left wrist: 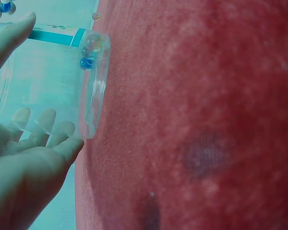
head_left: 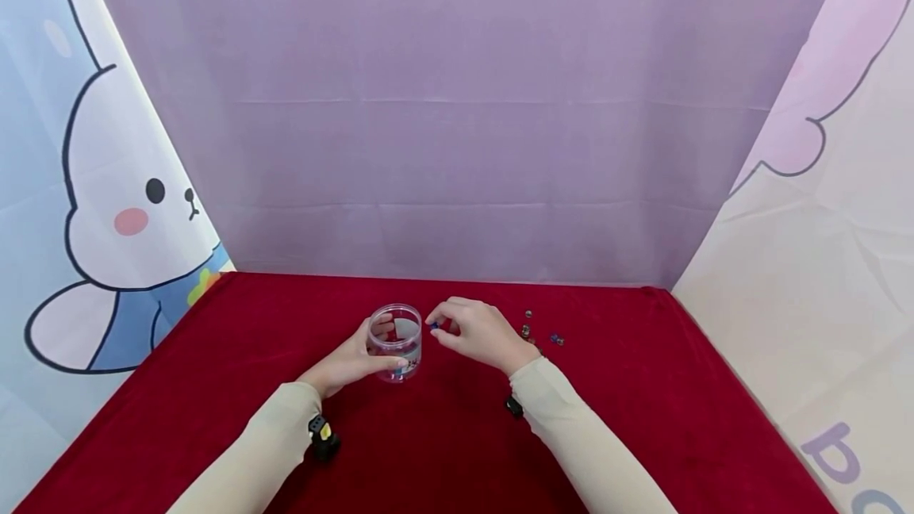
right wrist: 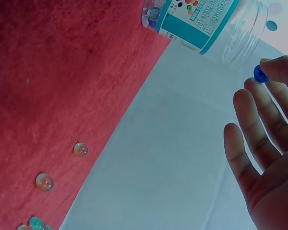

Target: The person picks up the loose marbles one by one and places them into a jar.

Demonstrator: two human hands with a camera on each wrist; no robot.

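Note:
My left hand (head_left: 350,358) grips a clear plastic jar (left wrist: 48,81), thumb on one side and fingers round the other. The jar has a teal and white label (right wrist: 197,21) and an open mouth. A few marbles (left wrist: 88,63), one of them blue, lie at its bottom in the left wrist view. Just right of the jar's rim, my right hand (head_left: 481,331) pinches a blue marble (right wrist: 260,74) between thumb and fingertip. Its other fingers are spread in the right wrist view. The blue marble is outside the jar, close to the mouth.
Several loose marbles (head_left: 526,331) lie on the red cloth (head_left: 457,435) to the right of my right hand, a blue one (head_left: 554,338) among them. A purple curtain (head_left: 457,117) hangs behind the table, with printed cloths at both sides.

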